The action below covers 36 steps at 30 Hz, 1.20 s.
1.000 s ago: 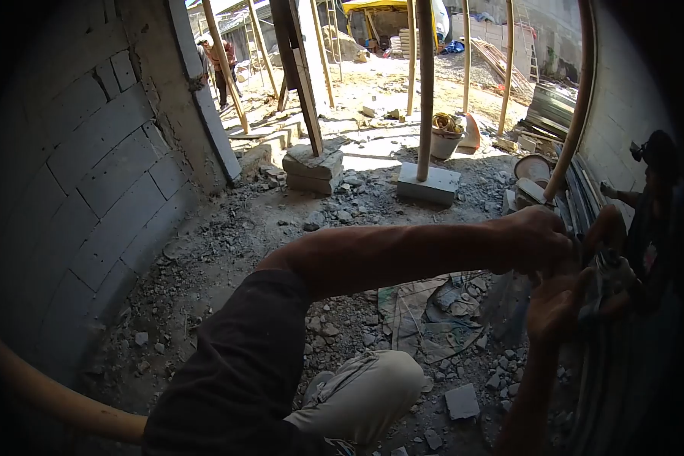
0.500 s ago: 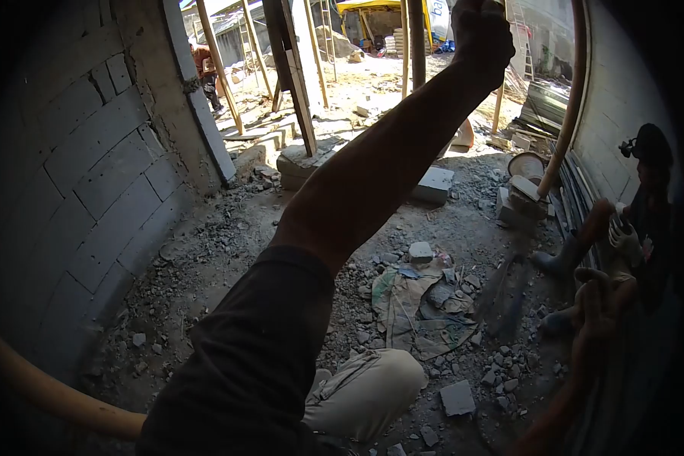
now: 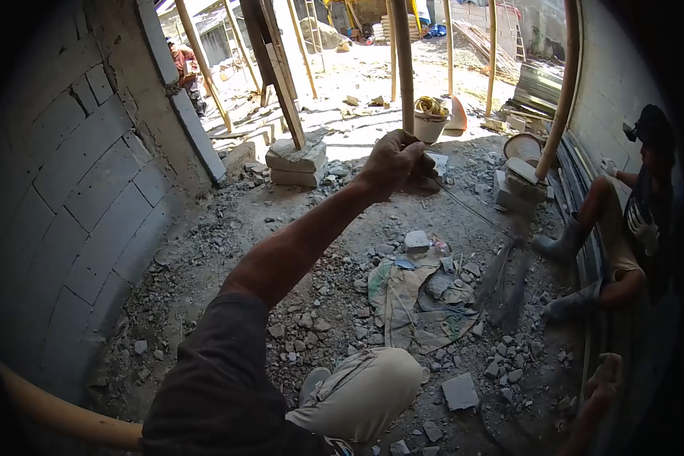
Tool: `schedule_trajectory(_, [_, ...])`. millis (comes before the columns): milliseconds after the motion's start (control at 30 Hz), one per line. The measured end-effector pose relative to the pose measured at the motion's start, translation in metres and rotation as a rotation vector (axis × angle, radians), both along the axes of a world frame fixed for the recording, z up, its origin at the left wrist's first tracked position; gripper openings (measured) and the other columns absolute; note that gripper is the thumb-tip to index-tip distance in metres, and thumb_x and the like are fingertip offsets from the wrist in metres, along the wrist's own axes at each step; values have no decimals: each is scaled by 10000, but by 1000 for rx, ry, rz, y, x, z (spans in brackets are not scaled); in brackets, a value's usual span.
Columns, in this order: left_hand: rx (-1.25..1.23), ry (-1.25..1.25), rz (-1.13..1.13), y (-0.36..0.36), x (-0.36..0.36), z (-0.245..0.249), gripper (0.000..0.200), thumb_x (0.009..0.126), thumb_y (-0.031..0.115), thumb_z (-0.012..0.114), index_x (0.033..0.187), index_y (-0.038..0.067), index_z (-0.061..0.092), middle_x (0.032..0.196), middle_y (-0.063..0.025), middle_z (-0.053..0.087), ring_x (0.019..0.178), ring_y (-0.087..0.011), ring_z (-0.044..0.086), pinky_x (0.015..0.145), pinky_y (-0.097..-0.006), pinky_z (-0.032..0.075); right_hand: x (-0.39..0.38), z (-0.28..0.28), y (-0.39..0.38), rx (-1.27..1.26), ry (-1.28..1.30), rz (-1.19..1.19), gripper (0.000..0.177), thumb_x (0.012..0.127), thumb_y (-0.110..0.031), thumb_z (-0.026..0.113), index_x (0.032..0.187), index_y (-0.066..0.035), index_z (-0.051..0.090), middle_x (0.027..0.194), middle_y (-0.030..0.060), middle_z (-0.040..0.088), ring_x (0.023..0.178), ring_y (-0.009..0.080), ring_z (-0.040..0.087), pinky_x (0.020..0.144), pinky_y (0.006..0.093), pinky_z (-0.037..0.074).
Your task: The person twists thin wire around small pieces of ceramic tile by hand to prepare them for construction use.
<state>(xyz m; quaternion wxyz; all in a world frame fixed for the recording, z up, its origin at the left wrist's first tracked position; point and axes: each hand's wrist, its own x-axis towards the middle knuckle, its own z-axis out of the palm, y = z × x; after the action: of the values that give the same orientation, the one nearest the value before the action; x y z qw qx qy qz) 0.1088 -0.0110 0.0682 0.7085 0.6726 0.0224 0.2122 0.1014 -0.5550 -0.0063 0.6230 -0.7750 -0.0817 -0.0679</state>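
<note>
My left hand (image 3: 397, 163) reaches out over the rubble at mid-view, its fingers closed in a pinch on a thin wire (image 3: 467, 207). From the fingers the wire slopes down to the right, toward a blurred dark bundle of thin strands (image 3: 505, 273) above the ground. Low at the right edge is my right hand (image 3: 604, 380), dim, with its fingers curled together; what is in them cannot be made out. My bent knee (image 3: 368, 387) in light trousers shows at the bottom.
A torn sack (image 3: 410, 300) lies on rubble beside a broken block (image 3: 460, 391). At right another person (image 3: 650, 175) sits by the wall, wearing gloves and boots. Wooden props (image 3: 404, 68) stand ahead, near a bucket (image 3: 431, 123). Block wall (image 3: 91, 197) at left; bamboo pole (image 3: 68, 406) lower left.
My left hand has come down from the top of the view to the middle. My right hand has dropped lower. The seated person's gloved hands have moved apart.
</note>
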Motion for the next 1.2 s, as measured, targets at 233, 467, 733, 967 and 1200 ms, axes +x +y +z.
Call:
schedule_trajectory(233, [-593,-32,238,46,37,8,212,914,91,539,1059,-61,513,904,-167,639,767,-222,660,665,-299,595,-69,-2,102,-867,-81,858,188,895,-143,560,1045,-65,644,783,142,649,670,261,627,603,344,464])
schedule_trajectory(467, [-332,439,-408,-8,-55,-48,176,929,194,569,1003,36,543,889,-117,659,803,-275,681,640,-353,585,90,-77,-84,-270,-284,-235,283,985,-251,472,815,-48,575,677,-53,455,651,52,411,596,244,361])
schedule_trajectory(733, [-459,333,362,128,4,-120,170,936,158,534,1034,19,546,979,-140,646,864,-227,667,686,-298,584,-115,21,111,-704,-37,1192,120,804,-83,638,917,-43,651,883,141,659,808,337,632,713,361,511])
schedule_trajectory(967, [-507,294,-223,-26,-54,-51,159,915,180,587,1007,62,532,976,-142,648,892,-272,670,684,-327,592,41,-144,-104,-893,64,-102,269,901,-205,519,779,27,580,694,187,566,678,284,595,648,426,445])
schedule_trajectory(1200, [-665,445,401,88,-28,-189,181,936,119,468,976,-30,563,882,-134,656,749,-186,674,571,-249,598,-75,67,38,-557,53,846,222,850,-175,586,983,-4,636,899,132,671,780,327,619,716,418,492])
